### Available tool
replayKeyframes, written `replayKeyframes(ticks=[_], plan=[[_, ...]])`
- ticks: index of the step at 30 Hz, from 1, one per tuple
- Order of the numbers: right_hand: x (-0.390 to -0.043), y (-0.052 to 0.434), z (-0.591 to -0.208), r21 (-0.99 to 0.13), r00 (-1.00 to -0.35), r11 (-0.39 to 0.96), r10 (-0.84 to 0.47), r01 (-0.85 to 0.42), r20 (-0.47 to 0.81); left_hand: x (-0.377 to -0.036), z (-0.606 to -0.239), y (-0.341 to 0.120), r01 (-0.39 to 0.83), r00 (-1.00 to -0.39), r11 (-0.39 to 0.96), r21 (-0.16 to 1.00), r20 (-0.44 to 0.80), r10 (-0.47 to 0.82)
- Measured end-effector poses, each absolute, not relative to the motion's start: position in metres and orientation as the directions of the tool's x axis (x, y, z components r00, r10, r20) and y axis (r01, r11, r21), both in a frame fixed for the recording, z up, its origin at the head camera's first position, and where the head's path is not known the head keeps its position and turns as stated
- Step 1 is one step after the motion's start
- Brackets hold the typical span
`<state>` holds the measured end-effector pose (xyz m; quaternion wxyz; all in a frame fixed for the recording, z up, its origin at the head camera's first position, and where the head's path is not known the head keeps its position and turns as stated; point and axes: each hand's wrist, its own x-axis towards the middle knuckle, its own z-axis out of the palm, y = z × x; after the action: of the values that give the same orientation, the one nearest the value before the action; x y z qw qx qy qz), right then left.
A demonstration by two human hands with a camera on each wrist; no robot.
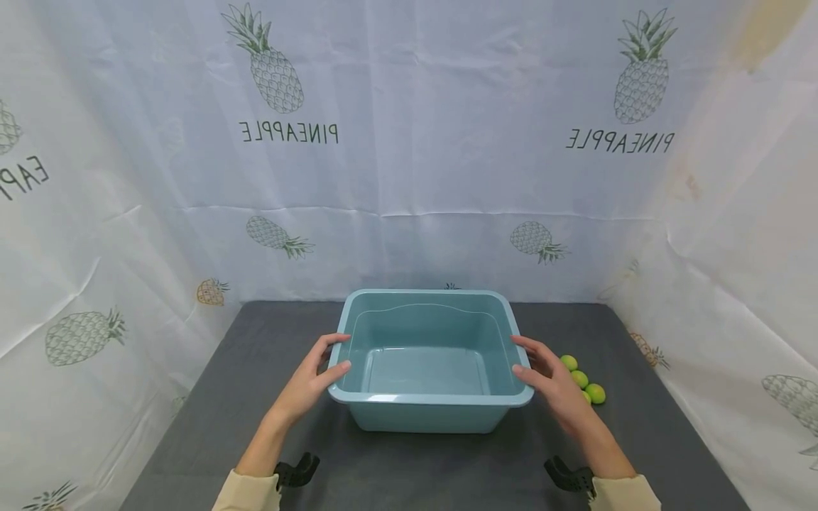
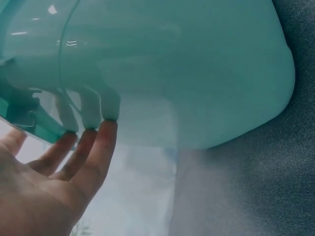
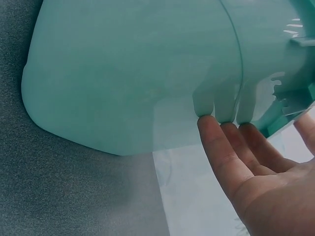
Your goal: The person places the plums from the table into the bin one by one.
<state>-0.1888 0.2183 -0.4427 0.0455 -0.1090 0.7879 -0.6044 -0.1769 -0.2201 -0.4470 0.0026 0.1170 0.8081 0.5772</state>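
Observation:
A light blue plastic tub (image 1: 428,293) stands empty on the dark grey table (image 1: 217,397). My left hand (image 1: 335,353) is at its left side and my right hand (image 1: 520,355) at its right side, thumbs by the rim. In the left wrist view the left hand (image 2: 83,147) has straight fingers whose tips touch the tub's outer wall (image 2: 197,64) under the rim. In the right wrist view the right hand (image 3: 231,142) touches the tub's other wall (image 3: 123,73) the same way.
Several small green round fruits (image 1: 579,378) lie on the table just right of the tub, behind my right hand. White pineapple-print sheets (image 1: 447,177) wall in the table at the back and both sides.

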Motion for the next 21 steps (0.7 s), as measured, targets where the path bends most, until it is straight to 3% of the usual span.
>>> replayKeyframes(ticks=[21], plan=[[-0.1924, 0.2248, -0.4447, -0.967, -0.969, 0.239, -0.243, -0.093, 0.033, -0.1833, -0.4470, -0.2186, 0.197, -0.960, 0.284, 0.939, 0.125, 0.251]])
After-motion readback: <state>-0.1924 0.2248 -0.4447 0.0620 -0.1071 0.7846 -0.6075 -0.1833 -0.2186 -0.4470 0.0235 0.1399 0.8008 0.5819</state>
